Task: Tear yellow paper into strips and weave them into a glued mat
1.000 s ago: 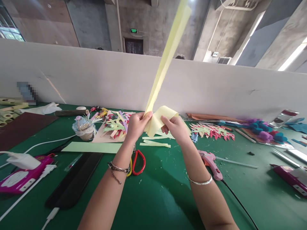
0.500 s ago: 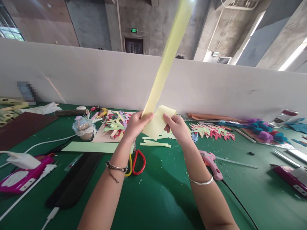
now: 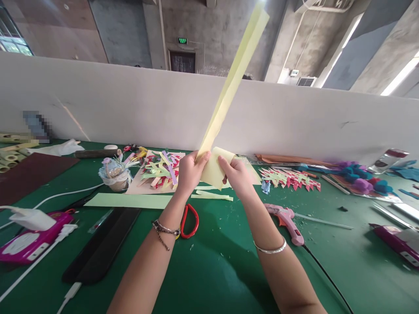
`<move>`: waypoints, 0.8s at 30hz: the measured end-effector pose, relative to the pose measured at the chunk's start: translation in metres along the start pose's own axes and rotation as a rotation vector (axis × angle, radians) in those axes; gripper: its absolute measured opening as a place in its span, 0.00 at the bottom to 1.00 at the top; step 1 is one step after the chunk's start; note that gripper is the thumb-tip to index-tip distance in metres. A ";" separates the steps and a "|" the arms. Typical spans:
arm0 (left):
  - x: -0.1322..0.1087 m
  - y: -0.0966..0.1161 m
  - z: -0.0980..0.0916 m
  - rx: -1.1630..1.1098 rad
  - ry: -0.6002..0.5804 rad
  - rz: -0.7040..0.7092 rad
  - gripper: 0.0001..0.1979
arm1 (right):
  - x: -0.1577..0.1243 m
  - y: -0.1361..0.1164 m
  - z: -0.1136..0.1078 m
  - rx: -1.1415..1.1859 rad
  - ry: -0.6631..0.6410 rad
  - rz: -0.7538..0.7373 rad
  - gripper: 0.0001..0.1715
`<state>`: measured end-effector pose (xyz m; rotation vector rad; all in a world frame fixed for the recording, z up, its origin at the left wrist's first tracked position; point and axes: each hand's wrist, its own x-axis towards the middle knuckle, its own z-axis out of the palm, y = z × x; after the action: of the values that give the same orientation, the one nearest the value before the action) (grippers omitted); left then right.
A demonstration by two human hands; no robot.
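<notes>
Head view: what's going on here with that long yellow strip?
A person holds a long yellow paper strip in both hands above a green table. The left hand pinches it where the long part rises up and to the right; the right hand grips the folded lower end. Red-handled scissors, a pink glue gun, a light green strip and coloured paper cut-outs lie on the table around them.

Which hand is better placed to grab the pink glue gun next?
Probably the right hand: both pinch the yellow strip, but the glue gun lies on its side, the red scissors by the left hand.
</notes>
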<state>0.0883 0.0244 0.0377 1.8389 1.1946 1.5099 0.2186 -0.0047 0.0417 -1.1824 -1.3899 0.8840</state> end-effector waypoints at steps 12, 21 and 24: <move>-0.003 0.000 0.005 0.095 0.094 0.077 0.19 | -0.005 -0.007 0.009 0.007 0.081 0.034 0.23; 0.014 -0.013 -0.023 -0.084 0.286 -0.078 0.15 | 0.002 0.001 -0.011 0.071 0.115 -0.032 0.22; 0.016 -0.010 -0.031 -0.128 0.308 -0.066 0.14 | 0.000 0.000 -0.013 0.036 0.045 -0.036 0.22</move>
<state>0.0557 0.0377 0.0467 1.5068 1.2474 1.8340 0.2313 -0.0058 0.0439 -1.1395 -1.3497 0.8490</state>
